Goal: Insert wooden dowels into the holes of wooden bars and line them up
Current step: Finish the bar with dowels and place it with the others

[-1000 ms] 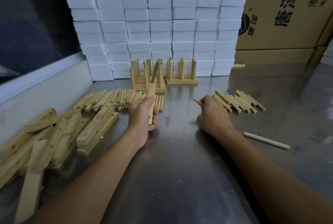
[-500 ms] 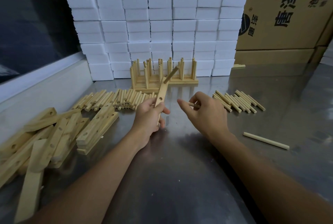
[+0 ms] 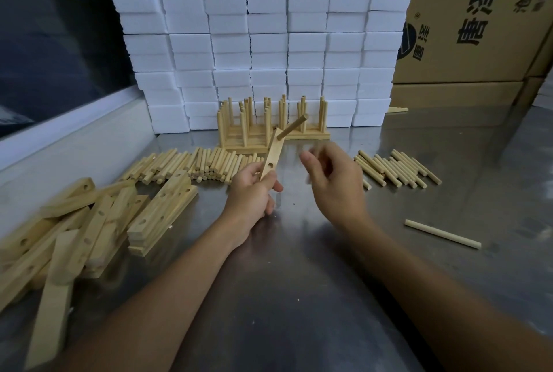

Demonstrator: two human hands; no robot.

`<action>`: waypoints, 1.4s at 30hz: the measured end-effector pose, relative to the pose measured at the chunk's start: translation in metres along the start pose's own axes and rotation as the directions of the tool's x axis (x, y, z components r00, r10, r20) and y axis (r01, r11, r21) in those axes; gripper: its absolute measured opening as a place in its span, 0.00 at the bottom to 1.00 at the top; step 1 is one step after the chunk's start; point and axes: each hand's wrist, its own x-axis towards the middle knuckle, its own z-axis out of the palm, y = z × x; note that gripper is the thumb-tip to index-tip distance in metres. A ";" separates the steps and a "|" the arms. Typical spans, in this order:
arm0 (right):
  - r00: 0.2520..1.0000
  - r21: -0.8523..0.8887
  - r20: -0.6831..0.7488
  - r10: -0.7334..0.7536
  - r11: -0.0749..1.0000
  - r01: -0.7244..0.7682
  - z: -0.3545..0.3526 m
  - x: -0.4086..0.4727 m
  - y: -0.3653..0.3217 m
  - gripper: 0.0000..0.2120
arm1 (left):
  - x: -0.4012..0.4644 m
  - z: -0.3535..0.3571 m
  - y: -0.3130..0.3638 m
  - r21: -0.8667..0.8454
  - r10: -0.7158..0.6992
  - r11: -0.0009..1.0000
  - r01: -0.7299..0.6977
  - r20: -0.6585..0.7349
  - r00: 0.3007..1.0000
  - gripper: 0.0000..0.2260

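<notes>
I take the pale wooden bar with round holes, raised on end above the steel table, as my landmark. The left hand grips its lower part, fingers curled round it. One short round wooden dowel is seated in the bar's top hole and juts out to the right; the hole below it, just above the left hand's fingers, stands empty.

The right hand hovers just right of the bar, apart from it. It is blurred; its fingers look loosely curled, and I cannot tell whether it carries a dowel.

Left of the bar lies a long row of loose dowels, and farther left a heap of unfilled bars. Right of the bar lies a smaller batch of dowels; a longer single rod lies well apart to the right. Behind the bar stand the finished bars with upright dowels, lined up against a wall of white foam blocks.

Judgement: filling of this bar is in hand, one dowel in. The next move calls for a dowel aligned to the empty hole and pressed straight, the left hand steadying the bar.
</notes>
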 end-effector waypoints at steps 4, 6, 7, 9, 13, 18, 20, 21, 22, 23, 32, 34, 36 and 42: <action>0.979 0.152 0.014 0.202 0.968 -0.202 0.001 -0.002 0.004 0.10 | -0.001 0.000 0.000 0.017 0.008 1.000 -0.008 -0.006 1.000 0.08; 0.963 0.267 0.062 0.264 0.925 -0.271 0.001 -0.001 0.005 0.09 | -0.001 0.000 0.000 0.024 0.011 1.000 -0.011 -0.008 1.000 0.07; 0.959 0.299 0.084 0.271 0.911 -0.284 0.000 0.000 0.005 0.08 | -0.001 0.000 0.000 0.029 0.012 1.000 -0.011 -0.009 1.000 0.06; 0.963 0.311 0.119 0.242 0.912 -0.268 0.000 0.001 0.005 0.05 | -0.001 -0.001 0.000 0.039 0.014 0.999 -0.013 -0.002 1.000 0.06; 0.975 0.212 0.176 0.135 0.962 -0.171 0.004 -0.003 0.000 0.08 | -0.002 0.000 0.000 0.045 0.037 0.998 -0.038 0.027 0.999 0.06; 0.979 0.112 0.196 0.057 0.990 -0.081 0.006 -0.006 0.000 0.08 | -0.003 0.000 0.000 0.043 0.050 0.998 -0.052 0.040 0.998 0.07; 0.982 0.052 0.183 0.049 0.997 -0.059 0.005 -0.006 0.001 0.08 | -0.003 0.000 0.000 0.046 0.055 0.997 -0.056 0.034 0.998 0.07; 0.984 0.026 0.177 0.033 0.999 -0.039 0.005 -0.005 0.002 0.08 | -0.004 0.000 0.000 0.052 0.058 0.997 -0.060 0.033 0.998 0.07; 0.985 -0.001 0.171 0.008 1.000 -0.008 0.004 -0.005 0.001 0.08 | -0.004 0.000 0.000 0.061 0.062 0.996 -0.064 0.033 0.998 0.08; 0.985 -0.036 0.168 -0.035 0.998 0.042 0.002 -0.005 0.000 0.08 | -0.004 0.001 0.000 0.070 0.067 0.995 -0.069 0.030 0.997 0.07; 0.927 -0.303 0.261 -0.268 0.889 0.343 -0.003 0.000 -0.008 0.07 | -0.006 0.002 -0.003 0.277 0.202 0.941 -0.195 0.001 0.979 0.07; 0.923 -0.319 0.276 -0.267 0.881 0.350 -0.004 -0.002 -0.010 0.08 | -0.007 0.002 -0.002 0.334 0.235 0.915 -0.225 0.011 0.972 0.06; 0.918 -0.339 0.284 -0.275 0.867 0.365 -0.002 -0.003 -0.012 0.08 | -0.008 0.002 -0.001 0.378 0.269 0.889 -0.257 0.022 0.963 0.06; 0.929 -0.409 0.303 -0.213 0.851 0.329 0.000 -0.007 -0.012 0.12 | -0.010 0.002 0.000 0.436 0.328 0.843 -0.316 0.049 0.943 0.06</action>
